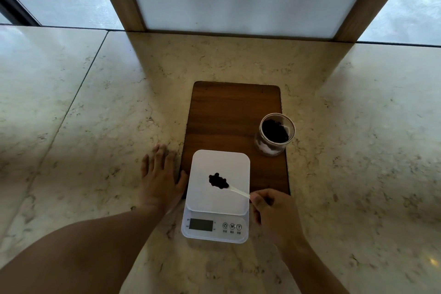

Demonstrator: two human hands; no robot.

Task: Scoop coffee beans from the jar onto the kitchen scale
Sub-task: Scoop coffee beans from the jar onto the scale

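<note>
I hold the white spoon (235,190) in the right hand (274,212), grip pinching its handle, loaded with coffee beans (217,181) over the kitchen scale (218,198) platform. Left hand (160,178) rests spread on the surface left of the scale. Next move: tip the spoon. The jar (274,135) stands beyond the scale, to its right.

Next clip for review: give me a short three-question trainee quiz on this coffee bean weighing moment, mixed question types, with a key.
1. True or false: the left hand lies flat on the counter beside the wooden board.
2. Which hand holds the white spoon? A) left B) right C) neither
3. Fill in: the open glass jar stands at the board's ____ edge.

Key
1. True.
2. B: the right hand pinches the handle, with the beans in the bowl over the scale platform.
3. Right.
</note>
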